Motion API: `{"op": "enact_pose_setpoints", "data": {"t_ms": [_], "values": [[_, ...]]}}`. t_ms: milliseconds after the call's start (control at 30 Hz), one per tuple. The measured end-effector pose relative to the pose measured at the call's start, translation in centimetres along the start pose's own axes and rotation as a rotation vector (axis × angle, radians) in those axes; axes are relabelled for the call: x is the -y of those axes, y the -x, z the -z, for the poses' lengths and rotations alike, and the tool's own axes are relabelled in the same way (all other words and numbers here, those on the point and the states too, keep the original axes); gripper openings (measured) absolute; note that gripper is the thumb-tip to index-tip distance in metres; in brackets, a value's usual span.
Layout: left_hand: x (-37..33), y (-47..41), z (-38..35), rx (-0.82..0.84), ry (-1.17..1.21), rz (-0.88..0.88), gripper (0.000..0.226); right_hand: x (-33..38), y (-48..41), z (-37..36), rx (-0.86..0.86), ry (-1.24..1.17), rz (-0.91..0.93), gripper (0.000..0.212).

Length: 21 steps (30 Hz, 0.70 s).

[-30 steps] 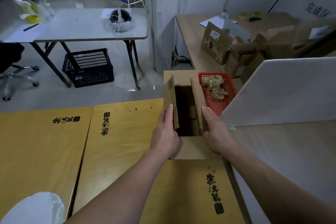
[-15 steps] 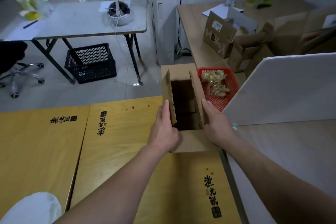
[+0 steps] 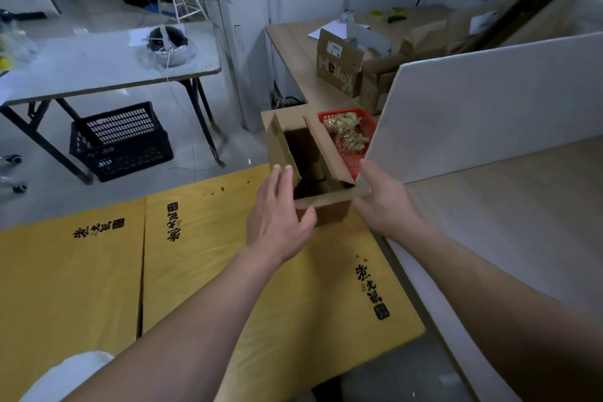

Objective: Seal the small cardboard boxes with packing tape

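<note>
Flaps-folding step: the small cardboard box (image 3: 329,209) stands open at the desk's (image 3: 228,271) far right corner, left hand (image 3: 280,215) and right hand (image 3: 385,202) flanking it, fingers straight, empty; next, press flaps shut for taping

Brown box sitting amid yellow, red and black

The small cardboard box (image 3: 332,209) is showing plain brown outside and dark shadow inside. The yellow table (image 3: 202,258) beneath is carrying black printed characters. Just right, a red mesh basket (image 3: 354,165) is holding pale tan pieces. Far left, a black lattice crate (image 3: 124,143) is sitting under a grey table (image 3: 98,65).
</note>
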<state>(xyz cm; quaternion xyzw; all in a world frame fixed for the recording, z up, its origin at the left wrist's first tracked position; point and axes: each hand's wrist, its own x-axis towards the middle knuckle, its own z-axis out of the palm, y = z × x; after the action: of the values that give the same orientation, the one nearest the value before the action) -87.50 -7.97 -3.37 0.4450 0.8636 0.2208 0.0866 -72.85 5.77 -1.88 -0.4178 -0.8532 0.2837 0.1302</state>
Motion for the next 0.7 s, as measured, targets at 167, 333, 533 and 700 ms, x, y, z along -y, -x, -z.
{"op": "enact_pose_setpoints", "data": {"t_ms": [167, 333, 533, 700], "values": [[-1.3, 4.7, 1.2, -0.017, -0.077, -0.166, 0.077, 1.0, 6.7, 1.1, -0.089, 0.109, -0.033, 0.067], [-4.3, 8.3, 0.8, 0.034, -0.101, -0.354, 0.072, -0.6, 13.4, 2.9, -0.13, 0.205, -0.118, 0.069], [-11.1, 12.3, -1.6, 0.096, -0.126, -0.581, 0.069, -4.8, 22.8, 7.3, -0.205, 0.268, -0.296, 0.067], [-17.4, 15.3, -3.8, 0.169, -0.106, -0.734, 0.066, -8.8, 29.1, 10.7, -0.271, 0.276, -0.44, 0.065]]}}
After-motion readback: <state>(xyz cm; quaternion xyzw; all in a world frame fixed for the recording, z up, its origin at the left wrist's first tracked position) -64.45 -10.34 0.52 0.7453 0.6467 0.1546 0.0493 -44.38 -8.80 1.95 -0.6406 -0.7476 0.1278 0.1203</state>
